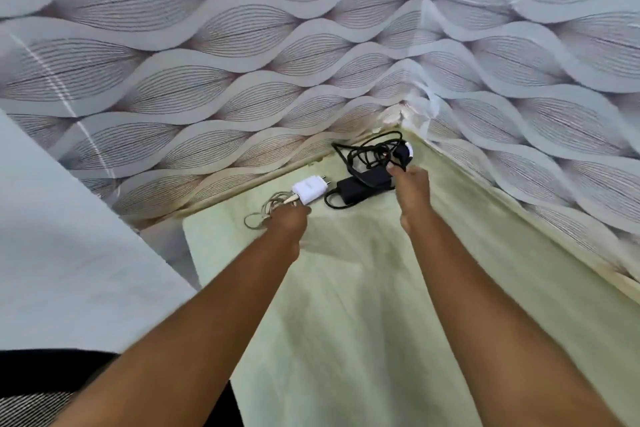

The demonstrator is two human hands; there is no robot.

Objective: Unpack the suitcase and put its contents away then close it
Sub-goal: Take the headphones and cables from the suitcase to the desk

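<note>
A white charger (309, 189) with its coiled white cable (266, 211) lies on a pale green surface (363, 288) near the wall corner. My left hand (289, 222) is curled on the white cable just below the plug. To its right lies a black power adapter (360, 188) with a tangle of black cord (372, 151) reaching into the corner. My right hand (412, 184) pinches the black cord beside the adapter. The suitcase is not in view.
Two walls with grey leaf-pattern wallpaper (242, 80) meet at a corner behind the chargers. A grey-white panel (69, 253) stands at the left. Dark fabric (52, 388) shows at the bottom left.
</note>
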